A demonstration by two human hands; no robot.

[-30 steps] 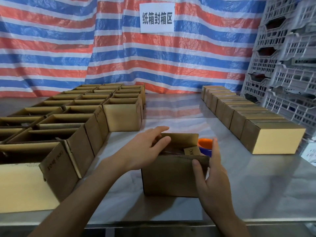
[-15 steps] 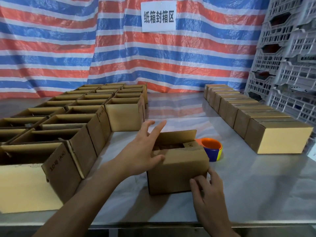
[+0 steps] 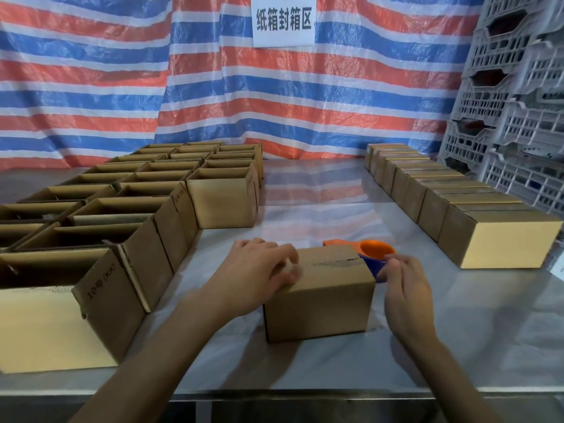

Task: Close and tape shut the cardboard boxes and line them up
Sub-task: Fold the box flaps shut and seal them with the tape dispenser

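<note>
A small cardboard box (image 3: 320,306) stands in front of me on the metal table (image 3: 457,346), its top flaps folded down with the seam showing. My left hand (image 3: 256,276) rests on the left part of its top, fingertips pressing the flaps near the seam. My right hand (image 3: 403,288) is at the box's right rear corner, where its fingers and thumb pinch the blue body of an orange and blue tape dispenser (image 3: 374,254), which is partly hidden behind the box.
Several open cardboard boxes (image 3: 222,203) fill the left side of the table in rows. A line of closed boxes (image 3: 503,239) runs along the right side. Grey plastic crates (image 3: 518,117) are stacked at the far right, with a striped tarp (image 3: 152,87) behind.
The rear flap has come down and the box top is now closed under my left hand. My right hand left the box's front and moved up to the tape dispenser.
</note>
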